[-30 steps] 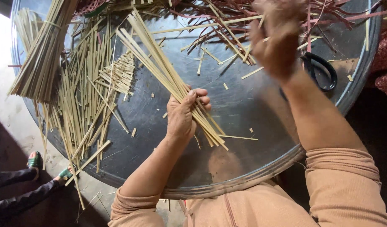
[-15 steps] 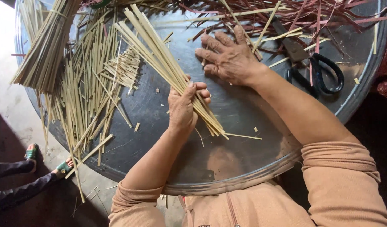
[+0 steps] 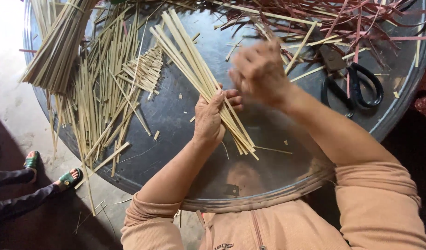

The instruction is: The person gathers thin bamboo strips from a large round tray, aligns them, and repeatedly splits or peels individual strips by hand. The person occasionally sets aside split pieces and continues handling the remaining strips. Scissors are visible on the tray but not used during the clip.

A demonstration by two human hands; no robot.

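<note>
Feet: 2 feet in green sandals (image 3: 50,171) rest on the floor at the lower left, belonging to another person.
Tied bundle: a thick tied bundle of pale split bamboo sticks (image 3: 60,46) lies over the upper-left rim of the round dark metal table (image 3: 176,111).
Loose strips: a scattered heap of pale bamboo strips (image 3: 106,92) lies on the table just right of that bundle.
Left hand: the left hand (image 3: 210,118) has its fingers clamped on a slanting sheaf of long pale bamboo strips (image 3: 189,60), mid-table.
Right hand: the right hand (image 3: 259,71) is blurred, just right of the sheaf; whether its fingers are apart or together I cannot tell.
Scissors: black-handled scissors (image 3: 349,88) lie near the right rim, beneath reddish strips (image 3: 352,18).
</note>
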